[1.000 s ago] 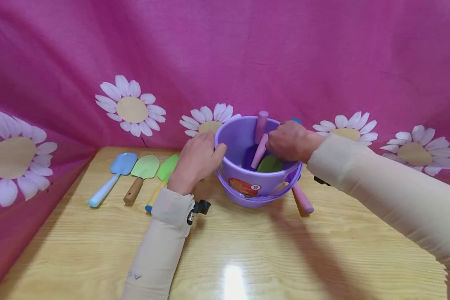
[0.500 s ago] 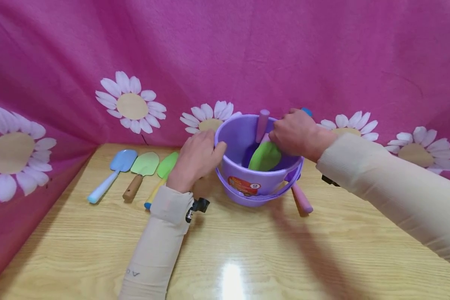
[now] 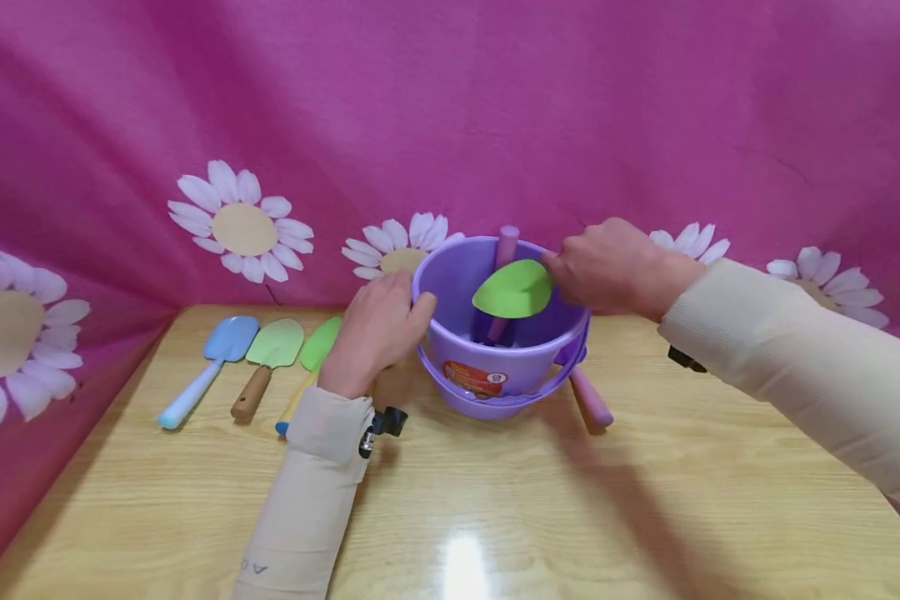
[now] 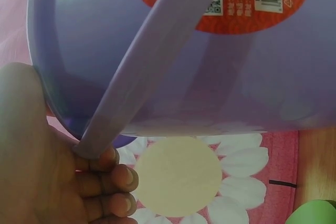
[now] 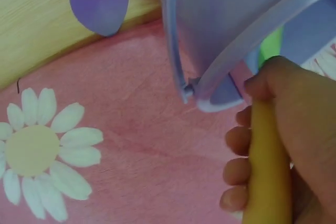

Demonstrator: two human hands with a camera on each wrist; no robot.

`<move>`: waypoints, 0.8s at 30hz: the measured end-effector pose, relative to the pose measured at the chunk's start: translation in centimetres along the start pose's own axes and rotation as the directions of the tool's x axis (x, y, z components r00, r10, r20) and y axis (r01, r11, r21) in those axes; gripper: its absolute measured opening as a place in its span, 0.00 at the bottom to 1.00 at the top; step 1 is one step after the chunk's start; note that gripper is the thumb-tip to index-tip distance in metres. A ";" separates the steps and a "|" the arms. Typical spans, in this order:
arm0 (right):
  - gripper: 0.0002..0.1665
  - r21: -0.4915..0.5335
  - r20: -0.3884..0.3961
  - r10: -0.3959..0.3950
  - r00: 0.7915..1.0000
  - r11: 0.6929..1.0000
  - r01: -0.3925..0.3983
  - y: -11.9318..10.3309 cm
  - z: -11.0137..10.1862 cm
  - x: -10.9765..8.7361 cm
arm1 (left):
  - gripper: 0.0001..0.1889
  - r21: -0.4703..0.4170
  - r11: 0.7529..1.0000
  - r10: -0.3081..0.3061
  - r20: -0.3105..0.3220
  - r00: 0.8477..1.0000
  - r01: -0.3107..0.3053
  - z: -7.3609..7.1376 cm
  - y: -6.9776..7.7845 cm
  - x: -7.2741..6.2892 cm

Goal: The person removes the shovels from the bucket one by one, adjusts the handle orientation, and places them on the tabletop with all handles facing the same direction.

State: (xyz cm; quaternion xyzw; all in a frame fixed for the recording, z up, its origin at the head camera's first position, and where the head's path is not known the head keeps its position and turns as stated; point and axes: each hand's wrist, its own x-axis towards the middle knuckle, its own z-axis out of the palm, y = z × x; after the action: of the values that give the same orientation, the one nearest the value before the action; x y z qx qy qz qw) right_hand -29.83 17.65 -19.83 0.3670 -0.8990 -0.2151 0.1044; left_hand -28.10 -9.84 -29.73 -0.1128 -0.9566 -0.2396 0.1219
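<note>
A purple bucket [image 3: 528, 367] stands on the wooden table, its bail hanging down at the front. My left hand [image 3: 378, 329] grips the bucket's left rim; in the left wrist view its fingers curl by the end of the bail [image 4: 139, 66]. In my right hand [image 3: 607, 262] is a garden trowel, held by its yellow handle [image 5: 269, 166]. The trowel's green blade [image 3: 516, 289] tilts over the bucket's mouth, pointing left. Behind that blade, a pink handle [image 3: 506, 246] leans inside the bucket against the back wall.
Left of the bucket lie a blue trowel [image 3: 230, 337], a pale green trowel with a brown handle [image 3: 252, 393] and a green trowel [image 3: 321, 343] partly behind my left wrist. A pink-handled purple trowel [image 3: 591, 400] lies to the bucket's right. A pink daisy-print cloth [image 3: 450, 108] hangs behind.
My right hand has raised the green trowel from inside the bucket up to its mouth, the blade swinging up and left. The left hand stays on the rim.
</note>
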 end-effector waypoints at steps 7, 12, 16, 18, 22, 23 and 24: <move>0.07 0.101 0.015 0.056 0.998 0.993 -0.057 1.5 -0.1 -1.6 | 0.22 -0.016 1.000 -0.003 0.017 1.000 0.004 -0.1 0.2 0.1; 0.09 0.166 0.009 0.092 0.996 0.982 -0.092 2.3 0.5 -3.1 | 0.21 -0.016 1.000 0.008 0.014 1.000 -0.008 0.1 0.4 0.0; 0.11 0.212 0.026 0.146 0.989 0.966 -0.148 3.3 0.6 -3.9 | 0.22 -0.015 1.000 0.020 -0.006 1.000 -0.020 0.1 0.4 0.0; 0.10 0.242 0.047 0.166 0.985 0.955 -0.172 3.8 0.7 -4.1 | 0.23 -0.014 1.000 0.017 -0.005 1.000 -0.017 0.0 0.3 -0.1; 0.08 0.288 0.090 0.193 0.977 0.934 -0.211 4.3 1.2 -4.6 | 0.23 -0.015 1.000 0.000 0.013 1.000 0.000 -0.1 0.1 -0.3; 0.07 0.296 0.091 0.202 0.975 0.929 -0.220 4.4 1.4 -4.7 | 0.24 -0.015 1.000 0.000 0.015 1.000 0.000 -0.2 0.0 -0.4; 0.07 0.300 0.090 0.213 0.973 0.926 -0.230 4.5 1.6 -4.8 | 0.24 -0.017 1.000 -0.002 0.018 1.000 0.002 -0.2 0.0 -0.4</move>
State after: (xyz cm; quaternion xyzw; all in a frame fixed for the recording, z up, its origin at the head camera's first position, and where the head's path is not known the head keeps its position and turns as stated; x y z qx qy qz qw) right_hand -29.74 24.32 -19.29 0.2689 -0.9596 -0.0692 0.0446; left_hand -27.72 -10.00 -29.61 -0.1150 -0.9557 -0.2467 0.1122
